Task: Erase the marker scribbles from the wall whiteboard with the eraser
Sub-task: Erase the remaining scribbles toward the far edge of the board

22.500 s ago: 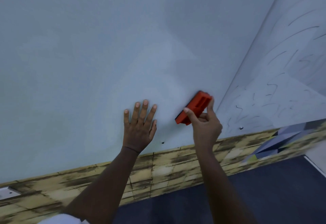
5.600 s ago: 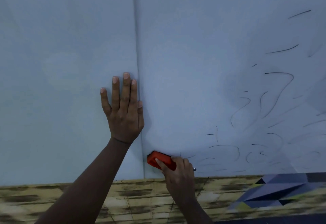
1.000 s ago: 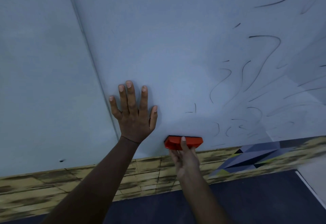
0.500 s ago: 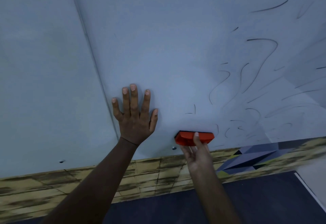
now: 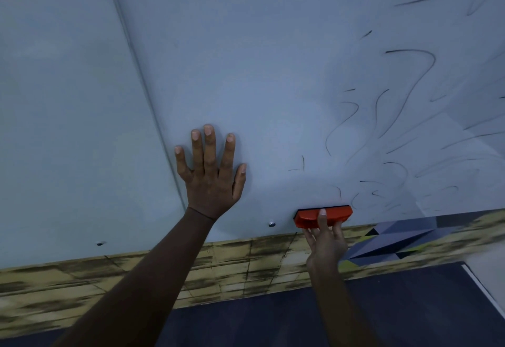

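Eraser [image 5: 323, 217] pinched in right hand [image 5: 325, 245], flat on whiteboard [image 5: 246, 73] nr bottom edge, just below scribbles [image 5: 396, 117]. Left hand [image 5: 210, 180] spread, pressed on board.

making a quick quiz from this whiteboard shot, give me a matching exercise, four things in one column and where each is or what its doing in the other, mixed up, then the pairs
Things
1. left hand
2. right hand
3. eraser
4. scribbles

States
A. orange, lying level against the whiteboard near its bottom edge
B. flat on the whiteboard, fingers spread
C. dark lines on the right part of the whiteboard
D. grips the eraser from below

Pairs: 1-B, 2-D, 3-A, 4-C
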The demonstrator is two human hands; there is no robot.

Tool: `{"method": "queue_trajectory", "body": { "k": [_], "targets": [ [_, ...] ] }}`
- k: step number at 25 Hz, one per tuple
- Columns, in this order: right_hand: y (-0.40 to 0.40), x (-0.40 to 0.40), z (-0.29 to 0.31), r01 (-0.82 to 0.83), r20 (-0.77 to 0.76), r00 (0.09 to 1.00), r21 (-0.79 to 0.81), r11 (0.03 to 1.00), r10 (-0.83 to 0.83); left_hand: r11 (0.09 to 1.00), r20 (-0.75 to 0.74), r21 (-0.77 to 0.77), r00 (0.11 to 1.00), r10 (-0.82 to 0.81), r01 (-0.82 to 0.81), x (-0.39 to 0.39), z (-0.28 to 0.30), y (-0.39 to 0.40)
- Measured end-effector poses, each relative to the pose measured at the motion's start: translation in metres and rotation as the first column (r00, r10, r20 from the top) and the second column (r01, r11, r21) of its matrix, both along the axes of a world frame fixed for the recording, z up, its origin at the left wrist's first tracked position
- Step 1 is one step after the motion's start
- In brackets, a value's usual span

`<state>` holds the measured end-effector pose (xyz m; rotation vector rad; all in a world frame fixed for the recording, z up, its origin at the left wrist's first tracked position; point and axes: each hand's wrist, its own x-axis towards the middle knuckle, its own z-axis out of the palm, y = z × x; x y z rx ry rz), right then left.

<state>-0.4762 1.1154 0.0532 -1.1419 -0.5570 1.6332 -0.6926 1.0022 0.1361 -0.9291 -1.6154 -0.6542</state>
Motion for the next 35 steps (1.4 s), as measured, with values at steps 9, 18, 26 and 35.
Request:
{"method": "queue_trajectory", "body": {
  "k": [9, 18, 26, 35],
  "targets": [
    [0.015, 0.01, -0.021, -0.122, -0.071, 0.992, -0.239, 0.963, 0.108, 0.998, -0.041, -0.048, 0.999, 0.028, -0.03, -0.004, -0.006, -0.001],
    [-0.052, -0.046, 0.033, -0.369, 0.56, 0.78, 0.772, 0.517, -0.278, 0.998, -0.048, -0.045, 0.998, 0.034, -0.036, -0.004, -0.006, 0.0],
    [0.003, -0.001, 0.016, -0.431, 0.643, 0.666, 0.746, 0.508, -0.378, 0.998, -0.061, -0.056, 0.998, 0.034, -0.038, -0.003, -0.003, -0.003],
    [0.057, 0.046, -0.007, -0.184, -0.222, 0.968, -0.298, 0.937, 0.119, 0.998, -0.061, -0.045, 0.998, 0.034, -0.037, -0.003, -0.005, -0.003]
  ]
}}
